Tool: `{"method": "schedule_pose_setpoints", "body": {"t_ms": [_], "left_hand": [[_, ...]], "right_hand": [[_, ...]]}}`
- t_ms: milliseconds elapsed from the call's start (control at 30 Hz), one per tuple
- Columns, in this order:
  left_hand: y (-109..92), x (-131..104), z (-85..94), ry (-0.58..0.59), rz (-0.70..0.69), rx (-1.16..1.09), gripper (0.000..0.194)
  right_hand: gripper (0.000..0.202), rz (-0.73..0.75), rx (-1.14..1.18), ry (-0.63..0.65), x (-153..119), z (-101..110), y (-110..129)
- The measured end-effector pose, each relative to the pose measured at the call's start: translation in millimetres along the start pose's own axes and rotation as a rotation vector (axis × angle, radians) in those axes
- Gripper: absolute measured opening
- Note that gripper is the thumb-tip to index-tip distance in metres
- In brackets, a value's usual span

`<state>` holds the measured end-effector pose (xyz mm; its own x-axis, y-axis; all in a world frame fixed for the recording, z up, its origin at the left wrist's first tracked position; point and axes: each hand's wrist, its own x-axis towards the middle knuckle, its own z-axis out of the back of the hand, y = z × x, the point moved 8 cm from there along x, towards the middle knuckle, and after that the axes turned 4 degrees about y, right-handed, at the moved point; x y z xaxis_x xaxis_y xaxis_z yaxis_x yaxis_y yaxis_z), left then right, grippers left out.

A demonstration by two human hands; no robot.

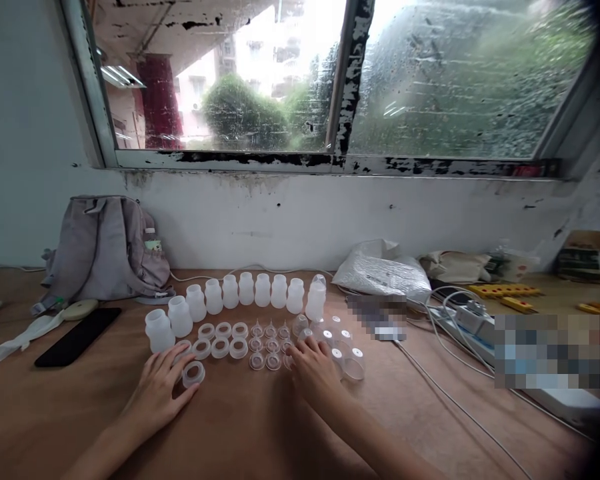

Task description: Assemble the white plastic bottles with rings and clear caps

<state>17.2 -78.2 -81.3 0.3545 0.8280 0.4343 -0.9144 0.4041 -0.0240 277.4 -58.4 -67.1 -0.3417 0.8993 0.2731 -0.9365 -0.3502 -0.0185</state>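
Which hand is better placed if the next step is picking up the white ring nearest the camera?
Probably the left hand: its spread thumb and fingers are right at that white ring. The right hand is farther across, among the clear covers.

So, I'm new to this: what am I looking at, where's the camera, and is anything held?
No machine: these are a person's bare left hand and right hand. The single picture comes from a camera worn on the person's head, looking forward and down. On the table, white bottles stand in a curved row; nearer lie pale rings, clear teats and clear caps. A backpack and a dark phone are farther left. The left hand is at the rings, the right hand at the teats and caps. Whether either grips anything, I can't tell.
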Motion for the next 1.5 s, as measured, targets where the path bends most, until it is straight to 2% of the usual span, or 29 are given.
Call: {"method": "schedule_pose_setpoints", "body": {"t_ms": [167,367,467,633,800,967,1100,1233,1400,1500], "left_hand": [[-5.7,5.0,7.5,0.003,-0.011,-0.006,0.037],[-40.9,26.7,16.3,-0.034,-0.1,-0.055,0.033],[-51.4,33.7,14.6,-0.046,-0.125,-0.037,0.034],[-39.6,26.7,8.5,-0.019,-0.091,0.025,0.039],[-22.1,13.7,6.7,0.017,-0.037,0.054,0.038],[-23.9,20.1,8.2,0.004,-0.055,0.035,0.035],[-43.7,42.7,15.6,-0.035,-0.066,-0.028,0.034],[-79.6,73.3,28.0,-0.084,-0.102,-0.099,0.032],[-121.9,112.2,48.7,-0.077,-0.204,-0.21,0.033],[-133.1,130.2,61.9,-0.057,-0.212,-0.277,0.032]], "right_hand": [[0.019,0.009,-0.02,-0.009,-0.8,-3.5,5.0],[0.027,-0.006,0.011,0.017,-0.1,-4.8,3.6],[0.026,-0.008,0.003,0.023,0.2,-5.2,2.2],[0.024,-0.028,-0.048,-0.049,-1.4,4.8,-2.4],[0.02,-0.084,-0.03,-0.135,-4.9,28.7,-14.1],[0.02,-0.157,0.042,-0.263,13.0,58.3,-39.3],[0.037,-0.311,0.056,-0.35,48.9,76.7,-81.0],[0.05,-0.5,0.127,-0.278,77.8,69.3,-120.3],[0.035,-0.497,0.19,-0.182,87.1,52.0,-129.1],[0.028,-0.459,0.205,-0.203,84.2,58.9,-129.9]]}}
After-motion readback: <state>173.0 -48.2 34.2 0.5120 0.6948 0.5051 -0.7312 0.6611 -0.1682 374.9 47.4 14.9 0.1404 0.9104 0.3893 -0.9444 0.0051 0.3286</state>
